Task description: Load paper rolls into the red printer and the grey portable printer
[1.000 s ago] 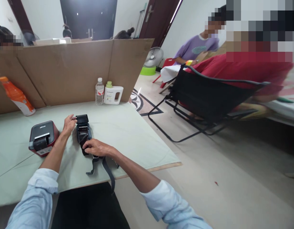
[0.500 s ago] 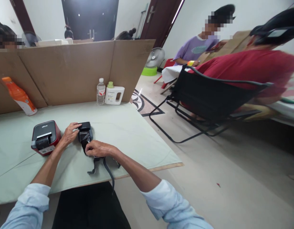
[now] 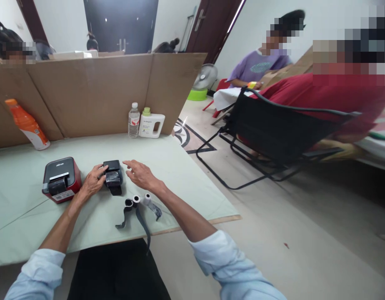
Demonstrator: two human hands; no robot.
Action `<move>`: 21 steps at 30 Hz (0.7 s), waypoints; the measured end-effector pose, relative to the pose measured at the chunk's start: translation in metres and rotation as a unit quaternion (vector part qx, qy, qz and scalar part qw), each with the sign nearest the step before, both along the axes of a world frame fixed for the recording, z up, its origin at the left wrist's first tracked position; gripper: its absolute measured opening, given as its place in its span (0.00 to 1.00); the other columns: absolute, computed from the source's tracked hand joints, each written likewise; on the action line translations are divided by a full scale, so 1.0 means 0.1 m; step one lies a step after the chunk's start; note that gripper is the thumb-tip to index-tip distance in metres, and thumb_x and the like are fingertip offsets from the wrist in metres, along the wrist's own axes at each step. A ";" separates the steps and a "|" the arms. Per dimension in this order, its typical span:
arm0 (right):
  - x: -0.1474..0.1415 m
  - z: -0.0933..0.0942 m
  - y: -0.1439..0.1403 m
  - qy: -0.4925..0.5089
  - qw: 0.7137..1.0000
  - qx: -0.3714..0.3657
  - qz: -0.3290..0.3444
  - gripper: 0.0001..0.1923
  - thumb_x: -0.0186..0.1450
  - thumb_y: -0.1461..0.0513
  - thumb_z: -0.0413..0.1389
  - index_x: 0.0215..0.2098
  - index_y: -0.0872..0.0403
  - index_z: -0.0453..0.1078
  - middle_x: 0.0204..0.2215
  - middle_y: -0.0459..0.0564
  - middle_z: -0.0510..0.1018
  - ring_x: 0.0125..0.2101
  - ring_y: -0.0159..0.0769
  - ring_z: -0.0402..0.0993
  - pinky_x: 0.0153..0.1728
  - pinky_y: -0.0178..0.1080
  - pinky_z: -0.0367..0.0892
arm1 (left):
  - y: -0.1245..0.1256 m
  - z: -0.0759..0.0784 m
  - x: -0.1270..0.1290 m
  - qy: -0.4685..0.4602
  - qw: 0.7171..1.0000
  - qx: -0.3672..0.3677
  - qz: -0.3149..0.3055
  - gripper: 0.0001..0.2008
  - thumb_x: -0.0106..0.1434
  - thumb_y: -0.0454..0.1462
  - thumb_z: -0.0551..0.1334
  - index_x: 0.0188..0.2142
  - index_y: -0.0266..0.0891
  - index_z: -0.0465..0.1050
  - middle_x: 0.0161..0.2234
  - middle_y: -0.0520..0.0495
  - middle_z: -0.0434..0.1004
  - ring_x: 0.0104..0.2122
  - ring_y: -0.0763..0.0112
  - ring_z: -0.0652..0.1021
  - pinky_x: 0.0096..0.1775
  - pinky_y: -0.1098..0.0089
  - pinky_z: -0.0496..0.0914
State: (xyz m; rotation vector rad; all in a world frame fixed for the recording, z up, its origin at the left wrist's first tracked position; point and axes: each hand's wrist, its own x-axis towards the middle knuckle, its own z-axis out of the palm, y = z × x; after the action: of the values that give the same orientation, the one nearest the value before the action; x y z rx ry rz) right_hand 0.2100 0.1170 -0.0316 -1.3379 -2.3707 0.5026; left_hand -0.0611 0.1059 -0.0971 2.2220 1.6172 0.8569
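A small black box-shaped device (image 3: 112,166) lies on the table in the head view. A glossy dark strip (image 3: 113,178) lies folded over its near end. My left hand (image 3: 94,180) grips the device's left side, fingers pressed along the edge. Just to the right, my right hand (image 3: 141,173) hovers with fingers stretched out and nothing in them. Nearer the table's front edge are three small rolls with loose tails: a black roll (image 3: 128,203), a roll with a dark grey tail (image 3: 136,199) and a white-cored roll (image 3: 148,198).
A red and black box-shaped machine (image 3: 61,179) stands left of my left hand. An orange bottle (image 3: 27,125), a clear water bottle (image 3: 134,121) and a white jug (image 3: 151,125) stand along the cardboard screen (image 3: 95,96). People sit right, one in a black folding chair (image 3: 270,133).
My right hand has let go of the dark strip and moved up to the device's right side. The strip now lies folded, and the rolls are uncovered. My left hand stays at the device.
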 end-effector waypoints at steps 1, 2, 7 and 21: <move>0.00 -0.06 0.03 -0.016 0.999 0.010 0.029 0.28 0.72 0.64 0.55 0.69 0.50 0.64 0.55 0.57 0.76 0.50 0.42 0.75 0.51 0.40 0.68 | -0.02 0.01 0.00 -0.002 1.000 0.000 -0.002 0.26 0.67 0.36 0.58 0.64 0.41 0.73 0.66 0.37 0.69 0.65 0.53 0.71 0.60 0.54 0.75; -0.01 -0.12 0.07 -0.035 0.998 0.014 0.056 0.31 0.71 0.64 0.56 0.72 0.50 0.60 0.56 0.58 0.74 0.51 0.43 0.75 0.51 0.41 0.68 | -0.05 0.01 0.00 -0.004 1.000 0.000 -0.005 0.26 0.67 0.36 0.59 0.64 0.41 0.73 0.66 0.37 0.68 0.65 0.53 0.72 0.60 0.54 0.75; 0.01 -0.31 0.21 -0.079 0.990 0.022 0.111 0.37 0.69 0.61 0.62 0.74 0.47 0.56 0.56 0.56 0.72 0.54 0.44 0.74 0.53 0.41 0.69 | -0.18 0.06 0.00 -0.005 1.000 -0.002 -0.022 0.29 0.65 0.36 0.61 0.65 0.41 0.71 0.68 0.37 0.66 0.65 0.52 0.71 0.60 0.54 0.75; -0.02 -0.36 0.25 -0.084 0.986 0.036 0.142 0.38 0.68 0.59 0.64 0.73 0.49 0.57 0.61 0.59 0.71 0.58 0.47 0.73 0.54 0.44 0.70 | -0.23 -0.02 0.03 0.032 0.999 0.025 -0.001 0.33 0.58 0.37 0.69 0.64 0.44 0.72 0.66 0.37 0.67 0.63 0.49 0.74 0.62 0.52 0.72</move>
State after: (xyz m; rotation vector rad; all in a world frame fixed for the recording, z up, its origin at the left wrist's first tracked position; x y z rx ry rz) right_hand 0.2083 0.1422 -0.0675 -1.0528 -2.7103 0.3895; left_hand -0.0580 0.0831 -0.0987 2.3081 1.6387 0.8430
